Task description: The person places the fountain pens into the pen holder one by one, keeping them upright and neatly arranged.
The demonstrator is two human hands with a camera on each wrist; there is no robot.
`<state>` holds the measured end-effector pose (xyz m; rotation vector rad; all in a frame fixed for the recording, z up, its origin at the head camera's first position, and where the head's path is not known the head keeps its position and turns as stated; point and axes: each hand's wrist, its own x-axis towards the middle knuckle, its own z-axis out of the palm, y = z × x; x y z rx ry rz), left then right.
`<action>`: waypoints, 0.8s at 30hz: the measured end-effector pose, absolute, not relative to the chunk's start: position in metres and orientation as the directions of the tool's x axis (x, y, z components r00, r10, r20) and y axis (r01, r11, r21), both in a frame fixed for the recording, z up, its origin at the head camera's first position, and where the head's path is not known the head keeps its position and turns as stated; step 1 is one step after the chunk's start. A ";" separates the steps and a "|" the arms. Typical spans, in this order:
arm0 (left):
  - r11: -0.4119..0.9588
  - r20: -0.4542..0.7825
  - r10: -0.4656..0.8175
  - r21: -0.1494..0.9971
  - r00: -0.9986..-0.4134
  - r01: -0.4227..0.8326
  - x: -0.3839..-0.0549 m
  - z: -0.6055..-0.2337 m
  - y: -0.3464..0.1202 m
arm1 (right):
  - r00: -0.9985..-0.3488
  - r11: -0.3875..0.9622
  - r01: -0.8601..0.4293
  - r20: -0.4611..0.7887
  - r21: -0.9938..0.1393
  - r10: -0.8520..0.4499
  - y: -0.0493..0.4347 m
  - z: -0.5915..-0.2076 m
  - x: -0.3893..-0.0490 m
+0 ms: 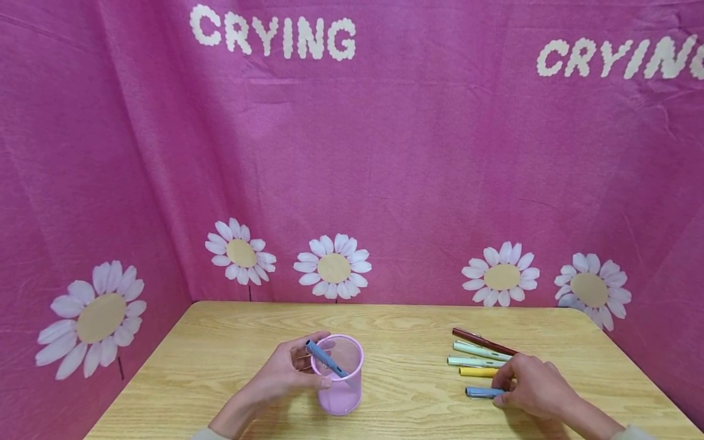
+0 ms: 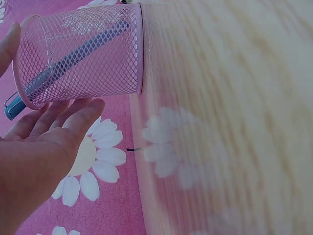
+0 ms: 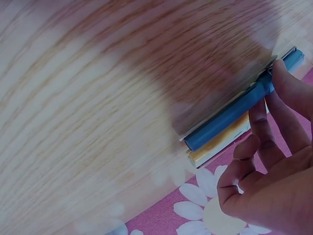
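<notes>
A pink mesh pen holder (image 1: 340,394) stands upright on the table, a blue-grey pen (image 1: 326,357) leaning inside it with its capped end over the rim. My left hand (image 1: 280,373) holds the holder near the rim, thumb on the near side and fingers on the far side. In the left wrist view the mesh (image 2: 88,54) shows the pen slanting through the holder. To the right, my right hand (image 1: 536,385) pinches a second blue pen (image 1: 481,392) between thumb and fingers. The right wrist view shows this blue pen (image 3: 225,117) low along the wood surface.
Beyond the right hand lie a yellow pen (image 1: 477,371), two pale green pens, the nearer one (image 1: 473,362) beside the other (image 1: 478,349), and a dark red pen (image 1: 478,338). Pink cloth (image 1: 407,183) with printed daisies rises behind and beside the wooden table (image 1: 401,342).
</notes>
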<state>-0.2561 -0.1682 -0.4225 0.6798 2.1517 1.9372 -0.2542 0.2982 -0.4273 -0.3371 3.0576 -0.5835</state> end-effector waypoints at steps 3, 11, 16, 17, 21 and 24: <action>0.050 0.174 0.437 0.975 -0.882 0.218 -0.256 -0.422 -0.168 | -0.978 0.909 -0.202 0.023 -0.365 -0.208 0.297 -0.428 -0.254; 0.058 0.173 0.438 0.974 -0.882 0.220 -0.255 -0.423 -0.168 | -0.981 0.915 -0.183 0.007 -0.359 -0.193 0.295 -0.427 -0.253; 0.072 0.159 0.434 0.975 -0.887 0.211 -0.255 -0.422 -0.167 | -0.980 0.917 -0.187 0.008 -0.352 -0.197 0.293 -0.423 -0.252; 0.076 0.155 0.431 0.975 -0.889 0.207 -0.255 -0.421 -0.167 | -0.981 0.918 -0.187 0.009 -0.350 -0.196 0.292 -0.422 -0.251; 0.092 0.144 0.425 0.975 -0.894 0.201 -0.254 -0.421 -0.166 | -0.980 0.919 -0.191 0.019 -0.344 -0.196 0.290 -0.418 -0.249; 0.089 0.145 0.425 0.976 -0.893 0.201 -0.254 -0.420 -0.166 | -0.981 0.919 -0.191 0.023 -0.344 -0.195 0.288 -0.416 -0.249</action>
